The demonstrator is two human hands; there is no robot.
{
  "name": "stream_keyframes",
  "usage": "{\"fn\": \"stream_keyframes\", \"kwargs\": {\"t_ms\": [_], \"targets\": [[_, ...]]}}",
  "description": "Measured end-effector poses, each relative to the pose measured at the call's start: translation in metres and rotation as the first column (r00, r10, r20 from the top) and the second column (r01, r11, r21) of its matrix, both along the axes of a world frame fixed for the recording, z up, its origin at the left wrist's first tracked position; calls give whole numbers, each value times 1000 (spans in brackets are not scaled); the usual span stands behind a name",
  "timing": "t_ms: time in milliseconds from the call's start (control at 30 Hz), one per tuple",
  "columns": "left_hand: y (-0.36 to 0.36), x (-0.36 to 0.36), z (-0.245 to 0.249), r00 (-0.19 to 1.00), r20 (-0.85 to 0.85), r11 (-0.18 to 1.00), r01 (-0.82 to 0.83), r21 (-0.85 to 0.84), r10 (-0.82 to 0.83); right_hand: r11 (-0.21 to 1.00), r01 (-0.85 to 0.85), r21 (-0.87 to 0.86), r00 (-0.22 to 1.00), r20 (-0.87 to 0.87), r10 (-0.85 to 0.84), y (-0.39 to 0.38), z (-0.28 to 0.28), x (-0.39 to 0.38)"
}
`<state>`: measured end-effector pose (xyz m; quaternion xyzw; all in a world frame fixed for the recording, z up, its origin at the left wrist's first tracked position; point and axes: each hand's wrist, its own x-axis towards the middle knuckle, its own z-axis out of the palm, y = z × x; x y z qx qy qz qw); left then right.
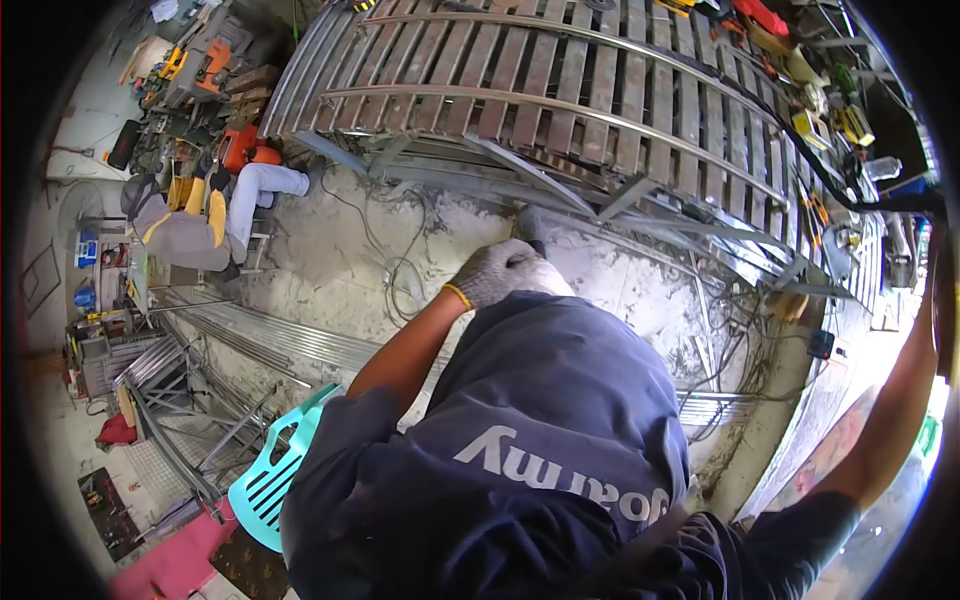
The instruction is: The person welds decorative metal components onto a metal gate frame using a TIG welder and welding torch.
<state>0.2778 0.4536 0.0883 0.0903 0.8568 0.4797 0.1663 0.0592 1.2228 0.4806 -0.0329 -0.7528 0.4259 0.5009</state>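
Note:
My left hand (490,275), in a grey knitted glove with a yellow cuff edge, rests low in front of my body at about knee height. Its fingers are bent away from the camera and partly hidden, so what they hold, if anything, does not show. Beyond it is a long slatted metal frame (560,90) with two pale rails lying across the slats. My right arm (890,430) stretches up along the right edge. The hand at its end is lost in the dark rim of the view.
A seated person (190,230) works at the left beside an orange machine (240,148). Metal profiles (250,335) lie on the floor behind a turquoise plastic chair (275,475). Cables (395,270) trail over the dirty floor. Tools and a clear bottle (883,168) crowd the right side.

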Motion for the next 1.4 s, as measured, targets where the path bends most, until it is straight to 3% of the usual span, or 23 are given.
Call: {"fn": "stream_keyframes", "kwargs": {"t_ms": [33, 67, 267, 333, 400, 433, 567, 700, 967, 1033, 1133, 1167, 1200, 1300, 1367, 1400], "targets": [[-6, 12, -5, 1000, 0, 1000, -20, -17, 20, 996, 15, 83, 1000, -2, -15, -27, -5, 4], [-13, 24, -11, 999, 1, 999, -42, -34, 43, 999, -36, 12, 994, 99, 34, -40, -8, 8], [-31, 56, -19, 985, -158, 996, -77, -43, 69, 933, 138, 333, 940, 253, -229, -54, -34, 13], [-26, 59, -9, 994, -62, 995, -92, -25, 91, 905, 176, 387, 921, 259, -290, -62, -34, 15], [-25, 61, -6, 991, -118, 996, -68, -66, 60, 908, 170, 383, 927, 251, -280, -72, -40, 22], [-25, 63, -8, 993, -102, 995, -74, -60, 68, 927, 120, 354, 957, 207, -203, -79, -45, 23], [-22, 75, -8, 996, 1, 995, -87, -45, 87, 954, 138, 267, 947, 247, -206, -112, -46, 38], [-23, 84, -18, 996, -20, 995, -87, -52, 86, 966, 81, 246, 962, 233, -140, -96, -46, 33], [-19, 71, -10, 998, -2, 997, -58, -49, 58, 882, 140, 450, 928, 250, -275, -87, -44, 40], [-19, 64, -13, 986, -154, 996, -69, -55, 60, 884, 95, 457, 919, 301, -254, -55, -56, 20], [-17, 44, -6, 992, -112, 990, -71, -125, 57, 897, 27, 440, 902, 377, -212, -15, -76, -5], [-16, 39, -12, 978, -188, 988, -106, -108, 85, 919, 78, 386, 856, 446, -260, -17, -79, -10], [-15, 33, -16, 958, -264, 987, -134, -86, 107, 951, 74, 300, 908, 374, -189, -41, -90, -3], [-15, 6, -8, 973, -217, 972, -123, -202, 78, 846, 153, 510, 860, 353, -368, -78, -98, 4], [-27, -17, -57, 922, -383, 954, -155, -258, 47, 832, 138, 538, 821, 407, -400, -87, -109, 0], [-30, -30, -55, 914, -404, 946, -172, -276, 49, 845, 104, 525, 814, 443, -376, -93, -115, 2]]}}
